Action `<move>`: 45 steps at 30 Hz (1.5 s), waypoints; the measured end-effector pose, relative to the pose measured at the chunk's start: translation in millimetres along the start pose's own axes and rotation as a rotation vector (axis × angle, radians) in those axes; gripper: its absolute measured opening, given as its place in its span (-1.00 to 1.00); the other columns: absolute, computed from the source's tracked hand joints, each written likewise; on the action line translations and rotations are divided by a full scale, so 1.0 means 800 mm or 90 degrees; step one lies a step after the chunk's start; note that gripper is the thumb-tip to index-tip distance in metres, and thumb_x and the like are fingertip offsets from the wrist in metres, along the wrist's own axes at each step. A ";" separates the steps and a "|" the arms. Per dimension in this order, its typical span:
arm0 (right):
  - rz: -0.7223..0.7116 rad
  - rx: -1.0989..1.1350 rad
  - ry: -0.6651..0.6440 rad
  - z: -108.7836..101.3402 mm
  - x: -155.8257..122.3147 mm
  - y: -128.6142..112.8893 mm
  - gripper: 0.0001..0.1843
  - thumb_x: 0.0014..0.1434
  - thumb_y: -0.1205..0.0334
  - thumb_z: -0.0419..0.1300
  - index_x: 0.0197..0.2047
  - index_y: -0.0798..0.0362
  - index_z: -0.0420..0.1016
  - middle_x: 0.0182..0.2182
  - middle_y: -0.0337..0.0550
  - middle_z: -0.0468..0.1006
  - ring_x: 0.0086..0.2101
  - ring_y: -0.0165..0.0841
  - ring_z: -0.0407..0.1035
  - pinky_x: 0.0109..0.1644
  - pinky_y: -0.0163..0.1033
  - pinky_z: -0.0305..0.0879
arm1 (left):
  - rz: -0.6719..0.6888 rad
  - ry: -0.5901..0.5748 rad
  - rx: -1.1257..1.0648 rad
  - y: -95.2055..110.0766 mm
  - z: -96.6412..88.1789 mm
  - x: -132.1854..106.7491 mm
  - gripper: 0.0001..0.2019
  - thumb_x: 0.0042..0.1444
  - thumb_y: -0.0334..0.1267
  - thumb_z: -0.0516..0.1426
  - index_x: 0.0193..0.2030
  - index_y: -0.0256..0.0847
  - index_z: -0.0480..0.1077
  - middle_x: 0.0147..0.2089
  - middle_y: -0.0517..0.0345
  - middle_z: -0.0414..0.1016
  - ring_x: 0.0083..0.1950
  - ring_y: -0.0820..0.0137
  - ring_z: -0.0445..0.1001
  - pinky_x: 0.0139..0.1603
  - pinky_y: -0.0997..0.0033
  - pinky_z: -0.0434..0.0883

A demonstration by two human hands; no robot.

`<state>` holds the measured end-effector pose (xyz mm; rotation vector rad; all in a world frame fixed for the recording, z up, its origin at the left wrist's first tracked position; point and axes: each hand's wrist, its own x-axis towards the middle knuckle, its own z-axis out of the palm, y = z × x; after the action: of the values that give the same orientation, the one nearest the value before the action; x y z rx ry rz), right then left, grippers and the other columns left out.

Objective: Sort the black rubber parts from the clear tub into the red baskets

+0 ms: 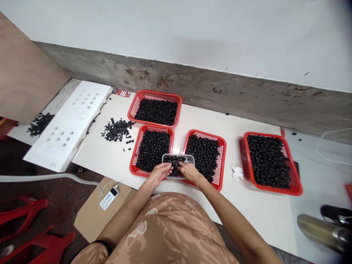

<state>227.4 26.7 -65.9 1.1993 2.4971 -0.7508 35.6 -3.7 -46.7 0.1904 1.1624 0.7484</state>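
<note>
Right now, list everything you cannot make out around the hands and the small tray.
Head view: whether the left hand or the right hand pinches a piece; the curled fingers hide it.
Head view: the exact shape of the black pieces in the clear tray; too small.
Head view: the far end of the metal flask; cut off by the right edge.

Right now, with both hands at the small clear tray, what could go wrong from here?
1. The clear tray seems to rest across the left red basket and the middle red basket; a push from the left hand or the right hand could tip it, spilling black pieces.
2. Loose pieces lie near the table edge and might roll off.
</note>
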 end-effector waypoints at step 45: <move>0.229 0.041 0.013 0.012 0.007 -0.015 -0.66 0.32 0.21 -0.08 -0.11 0.15 0.48 -0.08 0.08 0.47 -0.22 -0.27 0.45 -0.19 -0.25 0.28 | 0.261 0.091 0.529 -0.020 -0.016 0.029 -0.77 -0.01 -0.23 0.17 -0.20 -0.25 0.48 -0.46 0.26 0.39 -0.55 0.54 0.41 -0.50 0.56 0.35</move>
<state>214.7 19.2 -72.2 1.6255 2.1932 -0.7270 35.5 -4.6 -77.7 1.1089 1.5452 0.5943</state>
